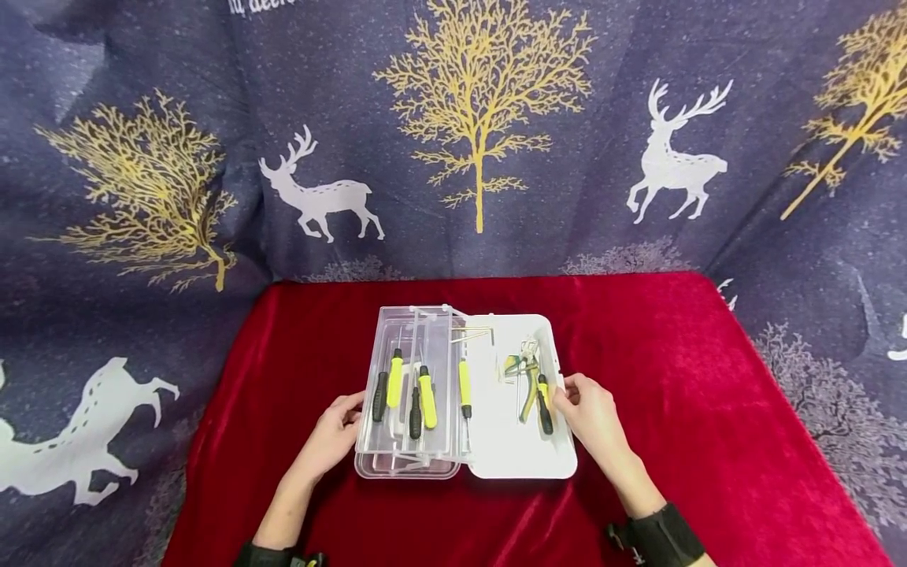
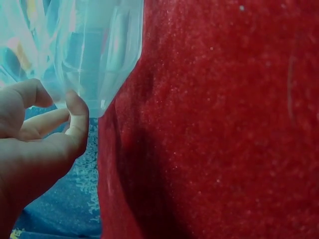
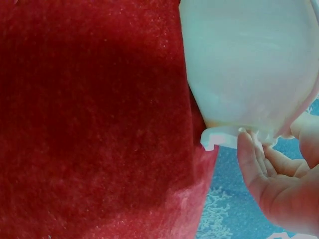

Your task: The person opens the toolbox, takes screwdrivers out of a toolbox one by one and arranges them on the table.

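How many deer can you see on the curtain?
4: one deer left of the middle tree, one right of it, one at lower left, a sliver at the right edge. Folds may hide more.
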Demonstrator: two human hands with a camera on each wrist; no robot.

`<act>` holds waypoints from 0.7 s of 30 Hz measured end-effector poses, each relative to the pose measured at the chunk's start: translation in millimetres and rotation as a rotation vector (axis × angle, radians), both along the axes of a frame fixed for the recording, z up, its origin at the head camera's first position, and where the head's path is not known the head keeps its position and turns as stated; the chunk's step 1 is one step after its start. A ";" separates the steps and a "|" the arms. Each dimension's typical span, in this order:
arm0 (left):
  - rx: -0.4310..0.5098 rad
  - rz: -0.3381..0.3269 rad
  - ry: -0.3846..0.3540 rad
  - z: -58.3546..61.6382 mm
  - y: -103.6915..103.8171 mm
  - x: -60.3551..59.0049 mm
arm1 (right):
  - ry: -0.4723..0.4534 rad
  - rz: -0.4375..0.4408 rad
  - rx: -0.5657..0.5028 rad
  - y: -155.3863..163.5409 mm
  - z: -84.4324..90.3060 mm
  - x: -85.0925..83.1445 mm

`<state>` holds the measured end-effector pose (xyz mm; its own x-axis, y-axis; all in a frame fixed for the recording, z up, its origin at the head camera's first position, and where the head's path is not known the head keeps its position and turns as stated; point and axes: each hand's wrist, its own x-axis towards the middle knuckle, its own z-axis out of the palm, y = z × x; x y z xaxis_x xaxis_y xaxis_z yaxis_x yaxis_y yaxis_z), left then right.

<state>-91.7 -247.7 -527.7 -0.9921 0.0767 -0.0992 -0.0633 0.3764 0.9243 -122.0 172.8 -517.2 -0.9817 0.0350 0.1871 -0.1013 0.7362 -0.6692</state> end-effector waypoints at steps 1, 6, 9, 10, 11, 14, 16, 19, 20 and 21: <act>0.002 -0.003 -0.003 0.3 0.2 -0.3 | -0.014 0.001 0.002 0.7 1.1 0.3; -0.021 0.000 -0.007 2.1 -1.1 -0.8 | -0.106 0.044 0.049 4.0 12.9 -0.9; -0.068 0.036 0.000 3.3 -2.2 1.3 | -0.090 0.062 0.096 1.5 25.4 -4.9; -0.084 0.052 0.005 4.2 -2.3 2.3 | -0.069 0.065 0.109 -0.8 30.8 -6.7; -0.094 0.069 0.012 5.6 -2.2 3.4 | -0.042 0.069 0.110 -4.3 36.9 -8.9; -0.077 0.109 0.049 13.0 -1.0 6.8 | 0.035 0.114 0.090 -21.4 59.8 -17.0; -0.053 0.119 0.088 20.5 -0.1 8.3 | 0.063 0.192 0.066 -39.3 78.6 -22.7; 0.016 0.118 0.136 32.4 2.4 8.5 | 0.073 0.363 0.021 -74.8 106.4 -30.8; 0.034 0.119 0.144 35.8 3.5 8.1 | 0.068 0.417 0.016 -88.2 114.5 -33.3; 0.050 0.120 0.149 38.5 4.9 7.7 | 0.056 0.469 0.019 -102.1 121.6 -35.4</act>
